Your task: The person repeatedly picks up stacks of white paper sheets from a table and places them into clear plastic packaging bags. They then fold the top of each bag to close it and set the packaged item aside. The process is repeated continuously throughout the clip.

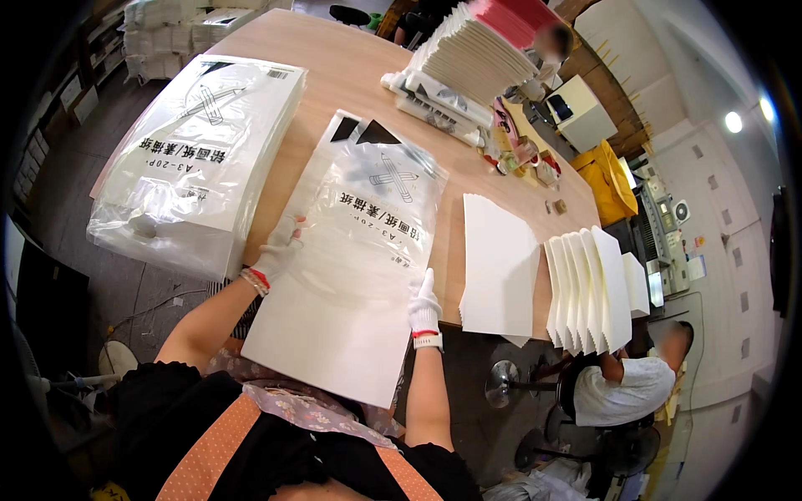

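Note:
A stack of white paper (330,330) lies in front of me, its near end bare and sticking out past the table edge. Its far part is inside a clear printed plastic bag (388,188) with a crossed-pencils drawing and black corner shapes. My left hand (278,250), in a white glove, is closed on the left edge of the paper and bag. On the opposite edge, my right hand (424,304), also gloved, grips the paper with the thumb side up; its other fingers are partly hidden.
A pile of filled bags (196,159) stands at the left. To the right lie a white paper stack (499,267) and several fanned stacks (589,288). Rolled plastic bags (439,108) and a tall paper pile (472,54) are at the back. A seated person (626,388) works at right.

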The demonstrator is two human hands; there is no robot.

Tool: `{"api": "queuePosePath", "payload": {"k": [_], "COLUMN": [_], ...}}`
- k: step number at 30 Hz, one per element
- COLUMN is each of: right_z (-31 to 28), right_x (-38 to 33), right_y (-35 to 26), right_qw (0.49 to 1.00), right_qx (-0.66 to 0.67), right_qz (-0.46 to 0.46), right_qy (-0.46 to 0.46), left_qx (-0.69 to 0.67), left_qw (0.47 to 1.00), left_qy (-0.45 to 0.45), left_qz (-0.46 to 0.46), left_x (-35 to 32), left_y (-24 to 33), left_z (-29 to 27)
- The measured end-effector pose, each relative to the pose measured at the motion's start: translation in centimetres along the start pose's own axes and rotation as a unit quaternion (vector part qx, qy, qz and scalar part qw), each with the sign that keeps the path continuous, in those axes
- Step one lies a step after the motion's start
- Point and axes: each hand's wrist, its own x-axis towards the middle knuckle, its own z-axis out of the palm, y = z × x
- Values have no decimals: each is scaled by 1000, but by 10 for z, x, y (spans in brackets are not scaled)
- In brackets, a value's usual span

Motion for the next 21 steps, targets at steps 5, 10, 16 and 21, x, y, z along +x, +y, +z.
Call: {"api": "queuePosePath", "payload": {"k": [5, 10, 16, 21], "right_z": [-3, -28, -13, -46], "right_x": [-101, -245, -273, -233], "right_y": [0, -14, 19, 14], "right_qw": [989, 971, 956, 975], "right_qx": [55, -25, -108, 136], "right_qz": [-117, -216, -229, -164], "right_qy": [-79, -97, -150, -69], "left_qx": [370, 456, 544, 263], "left_qw": [900, 879, 795, 955], "left_qy": [202, -44, -77, 23], "left_qz": [107, 132, 257, 136], "left_x": [-69, -218, -229, -217], "left_y": [-53, -42, -50, -26], "left_z": [-30, 0, -4, 19]}}
